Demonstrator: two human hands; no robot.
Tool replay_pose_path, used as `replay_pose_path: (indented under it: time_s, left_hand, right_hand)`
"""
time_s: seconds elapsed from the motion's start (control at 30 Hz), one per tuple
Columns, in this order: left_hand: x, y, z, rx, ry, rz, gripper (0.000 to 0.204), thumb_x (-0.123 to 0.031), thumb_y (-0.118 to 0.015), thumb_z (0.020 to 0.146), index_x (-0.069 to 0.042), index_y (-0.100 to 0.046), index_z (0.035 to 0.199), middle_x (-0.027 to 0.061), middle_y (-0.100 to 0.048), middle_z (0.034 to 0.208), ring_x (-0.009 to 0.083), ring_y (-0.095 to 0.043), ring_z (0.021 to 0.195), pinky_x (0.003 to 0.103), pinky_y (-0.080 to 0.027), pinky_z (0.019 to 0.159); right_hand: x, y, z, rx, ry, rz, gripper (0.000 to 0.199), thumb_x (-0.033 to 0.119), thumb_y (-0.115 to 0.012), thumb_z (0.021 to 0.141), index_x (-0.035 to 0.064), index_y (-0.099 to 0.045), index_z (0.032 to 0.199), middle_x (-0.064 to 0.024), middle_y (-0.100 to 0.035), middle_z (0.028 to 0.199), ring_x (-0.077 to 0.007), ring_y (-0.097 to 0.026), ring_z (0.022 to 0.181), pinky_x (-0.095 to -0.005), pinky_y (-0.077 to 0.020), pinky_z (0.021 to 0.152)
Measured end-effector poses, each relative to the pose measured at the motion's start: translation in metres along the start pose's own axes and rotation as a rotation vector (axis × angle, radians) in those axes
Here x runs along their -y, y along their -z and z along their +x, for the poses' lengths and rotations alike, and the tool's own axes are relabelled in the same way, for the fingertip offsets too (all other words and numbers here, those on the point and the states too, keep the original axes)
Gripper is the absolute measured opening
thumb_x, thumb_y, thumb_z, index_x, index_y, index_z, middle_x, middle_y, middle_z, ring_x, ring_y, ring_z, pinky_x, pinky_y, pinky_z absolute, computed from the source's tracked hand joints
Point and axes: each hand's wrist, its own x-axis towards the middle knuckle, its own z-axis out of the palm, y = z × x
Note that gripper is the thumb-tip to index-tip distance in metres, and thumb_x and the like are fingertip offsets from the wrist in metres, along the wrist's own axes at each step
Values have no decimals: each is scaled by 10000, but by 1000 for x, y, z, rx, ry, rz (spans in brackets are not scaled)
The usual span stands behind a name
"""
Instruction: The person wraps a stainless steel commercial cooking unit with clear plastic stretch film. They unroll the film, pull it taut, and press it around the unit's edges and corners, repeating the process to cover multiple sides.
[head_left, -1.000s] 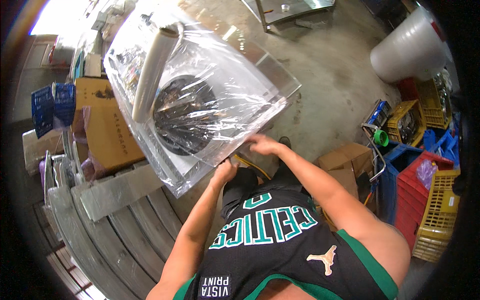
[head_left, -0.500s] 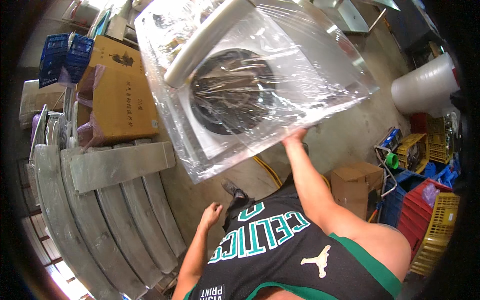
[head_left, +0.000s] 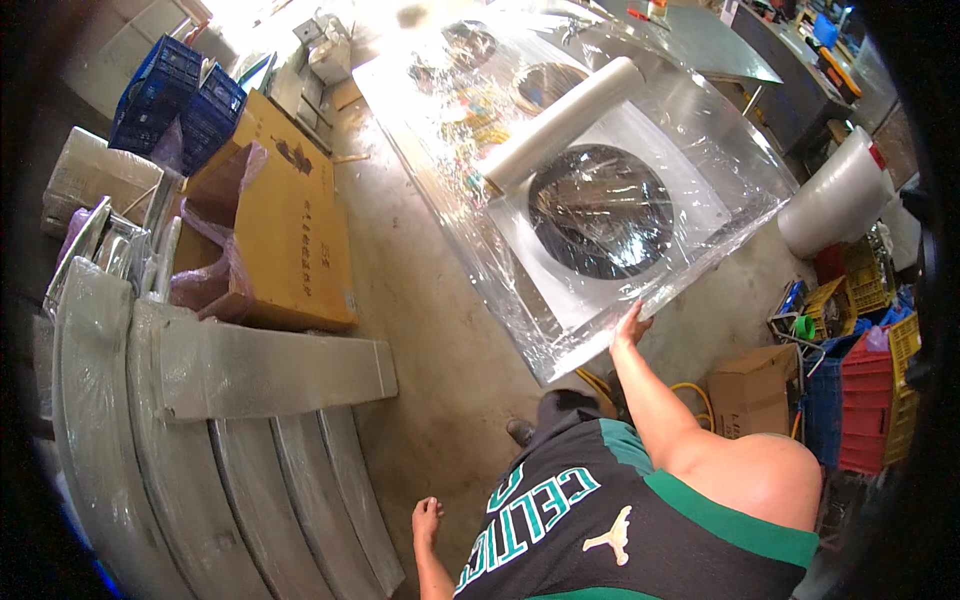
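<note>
A large white panel (head_left: pixel 690 190) with a round dark opening lies flat, wrapped in clear plastic film. On top of it rests a white roll of film (head_left: pixel 562 123). My right hand (head_left: pixel 630 324) is on the panel's near edge, fingers up over the film and thumb out to the side. My left hand (head_left: pixel 428 520) hangs low by my side above the concrete floor, fingers loosely apart and holding nothing. I wear a black and green jersey.
A flat brown cardboard box (head_left: pixel 290 230) and blue crates (head_left: pixel 180 100) are at the left. Wrapped curved grey panels (head_left: pixel 200 450) lie at the lower left. At the right are a bubble-wrap roll (head_left: pixel 840 195), a cardboard box (head_left: pixel 750 390), red crates (head_left: pixel 865 400) and a yellow hose (head_left: pixel 690 388).
My left hand came off the panel's edge and dropped to my side. My right hand stays on the edge. The view has swung, so the panel now sits farther right.
</note>
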Motion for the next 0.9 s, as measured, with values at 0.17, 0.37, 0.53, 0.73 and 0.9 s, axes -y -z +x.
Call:
replay_pose_path:
  time_s: [0.17,0.37,0.53,0.73,0.9]
  left_hand:
    - [-20,29,62,15,56,219,398,-306,-635,996,40,-660,1190,126,-734,991,208,-709,885,333,-567,772]
    - [-138,25,151,293,-210,191,473,-344,-643,987,31,-644,1275,172,-736,1078,241,-713,957,372,-561,844]
    - [-267,34,254,283,-425,476,468,-359,-639,981,3,-657,1279,204,-722,1186,318,-696,1100,396,-531,946]
    - [-409,84,383,391,-424,675,506,-350,-625,971,74,-649,1246,246,-731,1093,319,-714,1040,385,-547,906]
    - [-511,154,481,349,-285,692,415,-335,-643,958,47,-716,1102,139,-737,910,206,-678,732,359,-544,669]
  right_hand:
    - [14,-10,-49,-143,-30,-461,826,553,-524,993,18,-241,1555,-313,-519,1429,-478,-598,1213,-554,-505,984]
    - [24,-22,-60,-291,-48,-590,762,568,-480,1001,0,-347,1492,-312,-603,1318,-479,-641,1135,-563,-518,949]
    - [16,-33,-60,-392,-41,-752,796,616,-408,1011,4,-360,1517,-287,-551,1417,-454,-602,1229,-555,-505,991]
    - [44,-75,-65,-837,101,-865,638,460,-519,1023,30,-425,1485,-244,-483,1489,-438,-468,1360,-524,-367,1139]
    - [127,-220,-38,-916,620,-707,510,351,-593,994,2,-510,1357,-240,-555,1377,-420,-499,1305,-521,-377,1106]
